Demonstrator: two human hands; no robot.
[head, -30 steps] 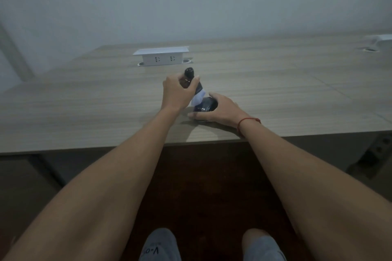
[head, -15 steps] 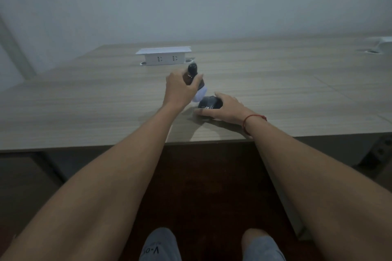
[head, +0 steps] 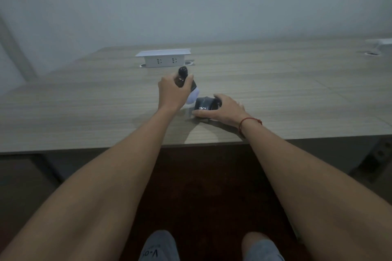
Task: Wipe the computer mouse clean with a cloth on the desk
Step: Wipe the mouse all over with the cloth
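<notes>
A black computer mouse (head: 204, 104) with pale lettering on its near side sits on the wooden desk (head: 286, 99), close to the front edge. My right hand (head: 224, 109) grips it, with the thumb along the near side and the fingers over the far end. Just left of it, my left hand (head: 172, 93) is closed around a small dark bottle (head: 182, 75) with a black top, tilted toward the mouse. A pale cloth-like piece (head: 194, 96) shows below that hand, touching the mouse's left end. Whether my left hand also holds it I cannot tell.
A white pop-up socket box (head: 163, 58) stands at the back of the desk behind my hands. Another white fitting (head: 379, 43) sits at the far right edge. Below the desk's front edge are the dark floor and my knees (head: 158, 247).
Both hands stay almost in place. The mouse has turned slightly under my right hand and shows more of its lettered side.
</notes>
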